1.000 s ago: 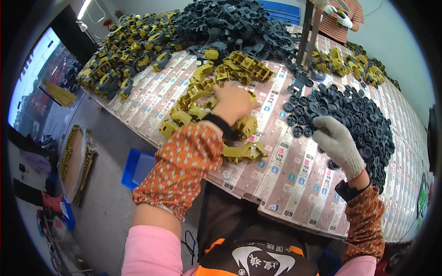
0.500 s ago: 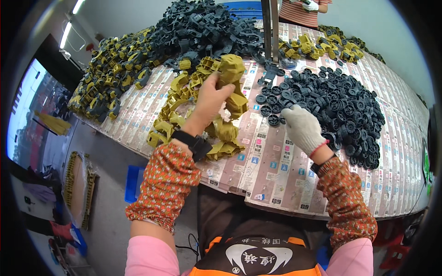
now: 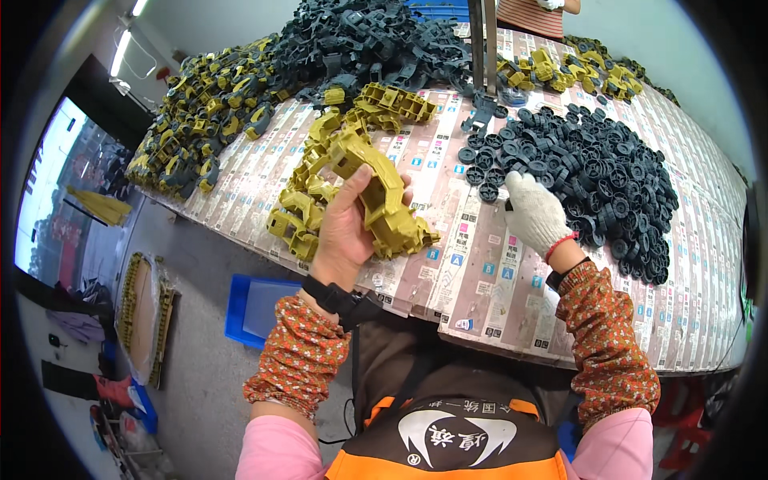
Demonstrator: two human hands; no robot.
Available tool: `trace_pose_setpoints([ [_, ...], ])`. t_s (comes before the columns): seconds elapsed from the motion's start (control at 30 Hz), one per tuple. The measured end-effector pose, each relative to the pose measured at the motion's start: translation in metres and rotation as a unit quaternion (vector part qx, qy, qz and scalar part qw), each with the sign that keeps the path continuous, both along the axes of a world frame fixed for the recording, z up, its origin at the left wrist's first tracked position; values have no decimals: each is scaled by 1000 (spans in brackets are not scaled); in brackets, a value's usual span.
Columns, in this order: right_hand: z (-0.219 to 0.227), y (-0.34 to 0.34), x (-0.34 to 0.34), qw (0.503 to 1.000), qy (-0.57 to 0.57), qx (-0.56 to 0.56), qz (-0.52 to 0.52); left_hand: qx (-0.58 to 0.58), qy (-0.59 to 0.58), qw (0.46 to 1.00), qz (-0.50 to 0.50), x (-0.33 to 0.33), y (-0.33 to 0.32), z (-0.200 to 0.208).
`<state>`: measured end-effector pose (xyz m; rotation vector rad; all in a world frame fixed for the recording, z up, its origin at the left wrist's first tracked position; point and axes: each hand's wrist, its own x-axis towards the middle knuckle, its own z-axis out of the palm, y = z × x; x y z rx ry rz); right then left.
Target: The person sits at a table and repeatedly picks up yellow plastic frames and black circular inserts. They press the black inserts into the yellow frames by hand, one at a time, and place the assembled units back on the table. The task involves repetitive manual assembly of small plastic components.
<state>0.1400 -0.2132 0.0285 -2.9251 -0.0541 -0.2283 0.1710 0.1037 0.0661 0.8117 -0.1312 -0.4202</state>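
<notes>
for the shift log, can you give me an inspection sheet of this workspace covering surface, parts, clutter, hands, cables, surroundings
surface: patterned table, heaped with parts
parts: yellow shell in hand; loose yellow shells at left; dark wheels at right
clutter: dark heap at the far side; yellow-and-dark heap at far left
hands: left hand bare, gripping the shell; right hand gloved, by the wheels' near-left edge, contents unclear
cables: thin dark cord, perhaps a cable, left of the apron
surroundings: blue bin on the floor, left; person in stripes across the table; lit lamp, upper left
</notes>
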Motion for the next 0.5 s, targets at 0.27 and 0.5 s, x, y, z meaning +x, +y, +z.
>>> trace_pose_setpoints([
  [0.27, -2, 4, -44, 997, 11, 55, 58, -7, -25, 1000, 15, 0, -24, -20],
  [0.5, 31, 3, -110, 897, 56, 437, -26, 74, -38, 992, -95, -56, -53, 12],
])
